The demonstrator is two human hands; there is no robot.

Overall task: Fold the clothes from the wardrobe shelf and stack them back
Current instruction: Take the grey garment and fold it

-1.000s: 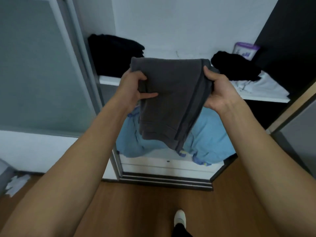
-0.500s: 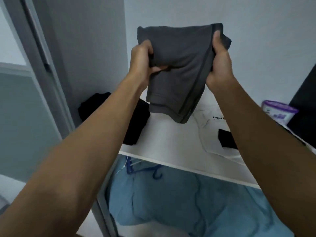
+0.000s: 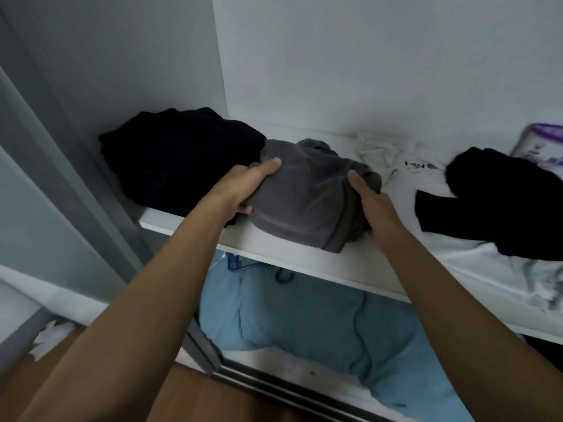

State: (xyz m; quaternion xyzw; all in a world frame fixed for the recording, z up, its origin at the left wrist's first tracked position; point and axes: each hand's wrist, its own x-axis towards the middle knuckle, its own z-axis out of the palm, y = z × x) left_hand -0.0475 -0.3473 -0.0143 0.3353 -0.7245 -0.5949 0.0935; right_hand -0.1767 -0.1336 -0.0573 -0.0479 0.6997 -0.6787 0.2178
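Both your hands clamp folded grey garment [image 3: 307, 196]: left hand [image 3: 246, 190] and right hand [image 3: 370, 208] curl round its sides (keeps fold intact). Garment sits on shelf [image 3: 304, 257], touching black pile [image 3: 182, 156]; white shirt [image 3: 405, 166] beyond.

Folded garment [image 3: 304, 196] on shelf [image 3: 292, 254], right of pile [image 3: 182, 153].

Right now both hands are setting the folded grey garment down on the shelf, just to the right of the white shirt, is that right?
Not quite. In the head view both hands, left hand and right hand, are setting the folded grey garment on the shelf, but it lies left of the white shirt, right beside the black pile.
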